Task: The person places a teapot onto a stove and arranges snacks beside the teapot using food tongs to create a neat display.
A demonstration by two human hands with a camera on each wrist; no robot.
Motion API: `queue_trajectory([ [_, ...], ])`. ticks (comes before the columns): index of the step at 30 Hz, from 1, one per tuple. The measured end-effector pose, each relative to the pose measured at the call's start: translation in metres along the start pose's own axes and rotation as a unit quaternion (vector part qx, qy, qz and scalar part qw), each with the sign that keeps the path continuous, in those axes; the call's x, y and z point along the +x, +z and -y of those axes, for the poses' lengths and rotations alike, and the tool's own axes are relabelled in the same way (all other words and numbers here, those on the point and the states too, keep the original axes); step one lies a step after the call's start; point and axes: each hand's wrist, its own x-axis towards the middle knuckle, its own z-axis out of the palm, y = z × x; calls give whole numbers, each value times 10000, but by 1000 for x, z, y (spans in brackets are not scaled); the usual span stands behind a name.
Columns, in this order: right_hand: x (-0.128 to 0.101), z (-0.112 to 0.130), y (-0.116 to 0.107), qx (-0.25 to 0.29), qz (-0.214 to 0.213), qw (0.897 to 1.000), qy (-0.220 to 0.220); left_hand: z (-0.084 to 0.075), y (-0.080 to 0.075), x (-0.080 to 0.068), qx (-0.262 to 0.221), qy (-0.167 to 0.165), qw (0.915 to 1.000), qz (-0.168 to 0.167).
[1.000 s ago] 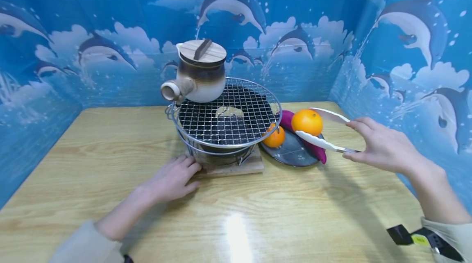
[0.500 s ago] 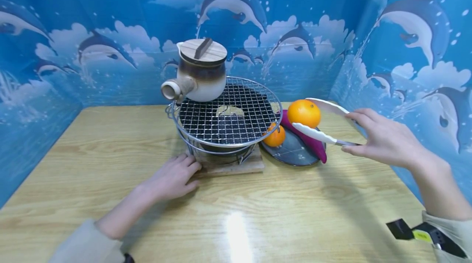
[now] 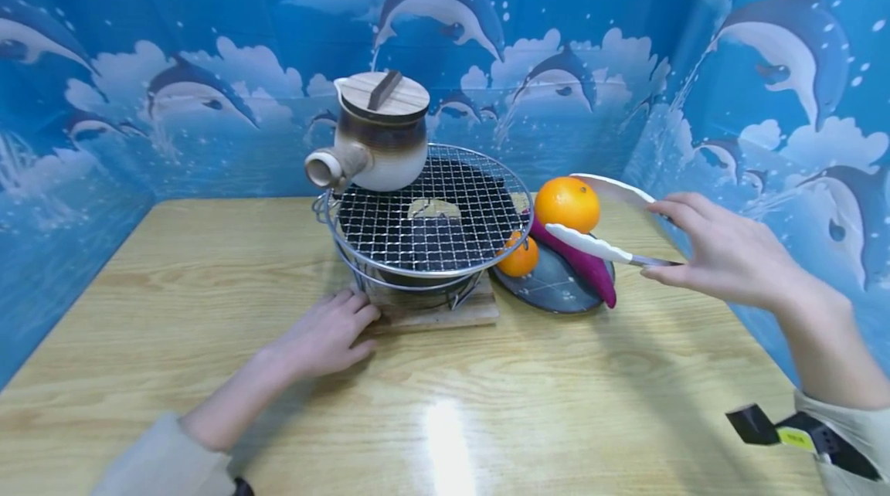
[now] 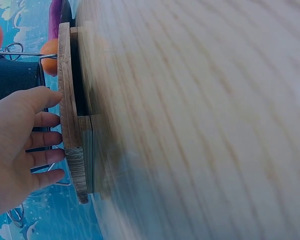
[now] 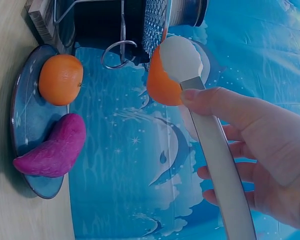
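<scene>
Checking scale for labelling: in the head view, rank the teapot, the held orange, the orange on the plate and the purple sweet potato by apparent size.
1. teapot
2. purple sweet potato, partly hidden
3. held orange
4. orange on the plate, partly hidden behind the grill, so unsure

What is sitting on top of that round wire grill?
A ceramic teapot with a wooden lid stands on the wire grill's back left edge. Its contents are hidden.

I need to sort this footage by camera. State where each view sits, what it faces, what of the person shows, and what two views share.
Head: worn high, facing forward and down at the wire grill; left hand, and right hand gripping tongs shut on an orange.
Left wrist: low, sideways along the table; left hand's fingers rest against the wooden base.
Right wrist: along the tongs to the held orange; right hand.
Head and right wrist share the plate, second orange and purple sweet potato.
</scene>
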Motion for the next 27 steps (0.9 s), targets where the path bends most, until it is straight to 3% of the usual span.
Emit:
queue_trajectory([
  [18, 10, 15, -13, 30, -265, 9992, -298, 0, 0, 1, -43, -17, 10000, 3],
  [27, 20, 26, -14, 131, -140, 9990, -404, 1, 0, 1, -37, -6, 10000, 38],
])
